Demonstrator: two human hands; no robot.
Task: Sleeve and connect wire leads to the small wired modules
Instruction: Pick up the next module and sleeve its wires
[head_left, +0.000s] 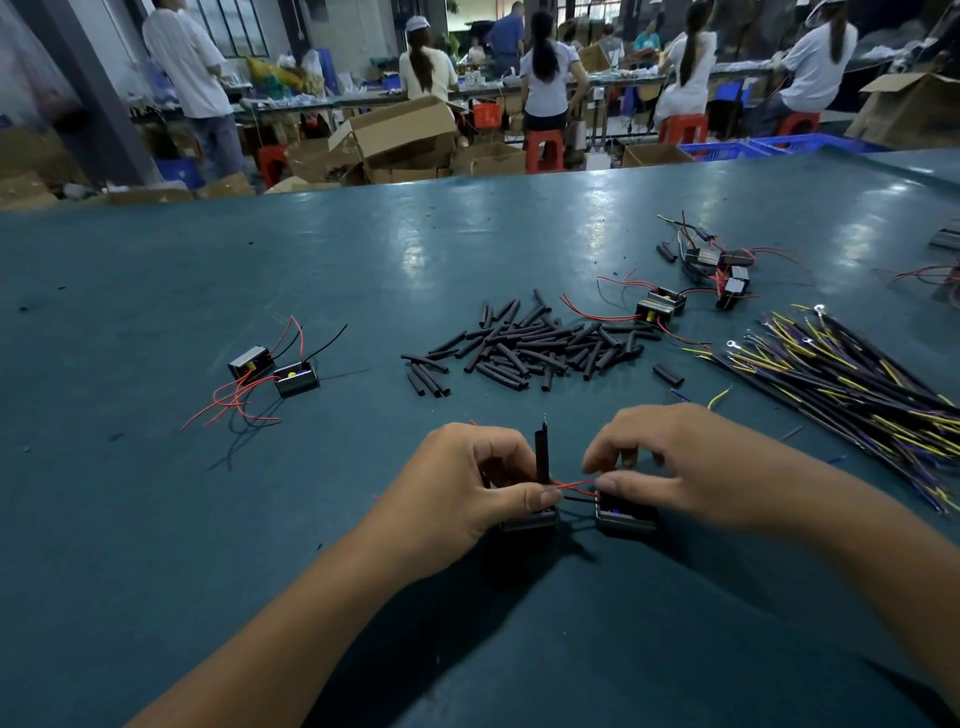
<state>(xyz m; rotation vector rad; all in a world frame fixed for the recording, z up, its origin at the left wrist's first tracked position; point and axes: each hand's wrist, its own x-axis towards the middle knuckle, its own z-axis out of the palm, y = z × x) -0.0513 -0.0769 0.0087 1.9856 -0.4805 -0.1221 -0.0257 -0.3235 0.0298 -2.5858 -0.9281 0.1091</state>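
My left hand (467, 493) grips a small black module (530, 519) and holds a black sleeve (542, 452) upright, a bare wire tip poking from its top. My right hand (670, 462) pinches thin red leads (574, 484) between thumb and fingers above a second black module (623, 517). The red leads run between the two hands, and a short black lead (579, 499) lies just below them. Both modules sit low on the teal table (156, 519) and are mostly hidden by my fingers.
A pile of black sleeve pieces (524, 345) lies mid-table. Two wired modules (275, 369) sit at the left, several more (701, 275) at the back right. A bundle of black, yellow and purple wires (852, 374) fans out at the right. People work at benches beyond the table.
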